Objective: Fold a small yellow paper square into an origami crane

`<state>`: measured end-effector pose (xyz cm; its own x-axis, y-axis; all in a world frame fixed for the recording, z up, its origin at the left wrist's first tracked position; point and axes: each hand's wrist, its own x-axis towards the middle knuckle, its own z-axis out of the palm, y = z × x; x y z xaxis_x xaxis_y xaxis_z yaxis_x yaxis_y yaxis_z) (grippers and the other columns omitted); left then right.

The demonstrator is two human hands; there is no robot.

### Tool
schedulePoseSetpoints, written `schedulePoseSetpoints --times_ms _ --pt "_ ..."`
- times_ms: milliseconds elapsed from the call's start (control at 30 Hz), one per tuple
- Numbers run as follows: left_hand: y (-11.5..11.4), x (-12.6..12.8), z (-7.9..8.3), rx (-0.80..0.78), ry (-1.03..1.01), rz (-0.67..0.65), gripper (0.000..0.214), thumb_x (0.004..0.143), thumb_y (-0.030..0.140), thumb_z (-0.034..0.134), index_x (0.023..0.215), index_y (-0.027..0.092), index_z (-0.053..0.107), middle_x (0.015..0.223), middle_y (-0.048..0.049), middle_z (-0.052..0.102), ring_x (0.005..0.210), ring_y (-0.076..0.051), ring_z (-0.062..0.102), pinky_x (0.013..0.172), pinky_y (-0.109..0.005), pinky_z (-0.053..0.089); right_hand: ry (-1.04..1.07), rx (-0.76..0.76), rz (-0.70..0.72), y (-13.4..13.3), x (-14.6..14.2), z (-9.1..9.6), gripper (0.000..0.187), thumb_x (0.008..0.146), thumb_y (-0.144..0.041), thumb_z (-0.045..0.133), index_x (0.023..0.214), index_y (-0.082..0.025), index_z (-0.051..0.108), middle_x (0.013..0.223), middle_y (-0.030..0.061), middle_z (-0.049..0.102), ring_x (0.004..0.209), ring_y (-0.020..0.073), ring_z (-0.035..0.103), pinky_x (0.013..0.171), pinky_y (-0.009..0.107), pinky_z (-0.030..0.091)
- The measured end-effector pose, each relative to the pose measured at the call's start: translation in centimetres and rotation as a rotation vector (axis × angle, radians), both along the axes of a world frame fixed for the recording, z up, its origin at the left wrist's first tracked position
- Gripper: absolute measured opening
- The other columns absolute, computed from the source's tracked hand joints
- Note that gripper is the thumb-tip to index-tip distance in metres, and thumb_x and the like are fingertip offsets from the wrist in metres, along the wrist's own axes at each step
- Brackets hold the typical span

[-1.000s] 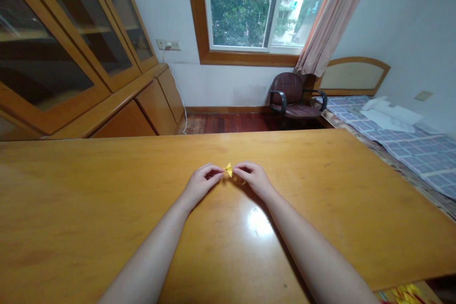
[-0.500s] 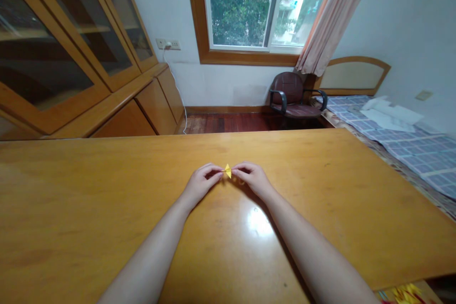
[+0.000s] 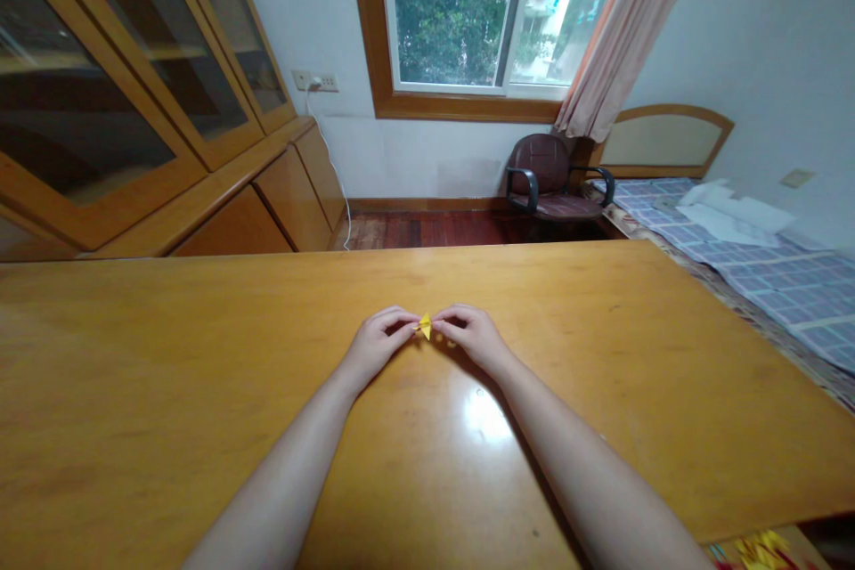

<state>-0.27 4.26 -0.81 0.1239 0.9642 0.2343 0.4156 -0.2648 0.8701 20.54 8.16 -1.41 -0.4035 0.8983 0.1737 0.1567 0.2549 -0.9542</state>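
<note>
Between my two hands, just above the wooden table (image 3: 280,356), is a small yellow folded-paper piece (image 3: 426,327) with pointed tips, like a tiny origami crane. My left hand (image 3: 384,337) pinches its left end between thumb and fingers. From the other side, my right hand (image 3: 471,331) pinches its right end with thumb and forefinger. The parts of the paper inside the fingertips are hidden. Both forearms reach forward over the table.
Below the table's right front edge lie several yellow paper pieces (image 3: 765,548). Glass-door cabinets (image 3: 200,142) stand at the left. Past the table are an armchair (image 3: 551,183) and, at the right, a bed (image 3: 748,258) with white sheets on it.
The yellow folded paper has tilted slightly and shifted a little left and down between my fingertips. Both hands stay in nearly the same place and keep their pinch.
</note>
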Motion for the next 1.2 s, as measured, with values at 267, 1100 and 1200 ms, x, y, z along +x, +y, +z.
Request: schedulePoseSetpoints --times_ms 267,1100,1200 --pt "0.1 -0.1 -0.3 0.013 0.002 0.000 0.018 0.086 0.034 0.062 0.090 0.021 0.074 0.088 -0.0042 0.070 0.083 -0.019 0.065 0.077 -0.029 0.049 -0.029 0.030 0.006 -0.1 -0.1 0.0 0.021 0.081 -0.038 0.068 0.084 -0.018 0.076 0.077 0.0041 0.071 0.066 0.0142 0.061 0.064 0.026 0.048" --pt "-0.4 0.4 -0.4 -0.084 -0.216 0.035 0.025 0.077 0.035 0.072 0.096 0.018 0.070 0.092 -0.0061 0.072 0.085 -0.019 0.067 0.080 -0.031 0.053 -0.075 0.157 -0.064 -0.4 -0.4 0.1 0.012 0.082 -0.028 0.067 0.080 -0.019 0.075 0.076 0.0047 0.070 0.069 0.0159 0.062 0.066 0.027 0.047" --pt "-0.4 0.4 -0.3 -0.057 -0.150 0.031 0.021 0.080 0.035 0.070 0.093 0.019 0.071 0.090 -0.0054 0.071 0.083 -0.018 0.066 0.077 -0.029 0.052 -0.098 0.224 -0.041 -0.5 -0.4 0.1 0.010 0.083 -0.026 0.067 0.082 -0.020 0.075 0.077 0.0045 0.070 0.071 0.0165 0.063 0.068 0.028 0.047"
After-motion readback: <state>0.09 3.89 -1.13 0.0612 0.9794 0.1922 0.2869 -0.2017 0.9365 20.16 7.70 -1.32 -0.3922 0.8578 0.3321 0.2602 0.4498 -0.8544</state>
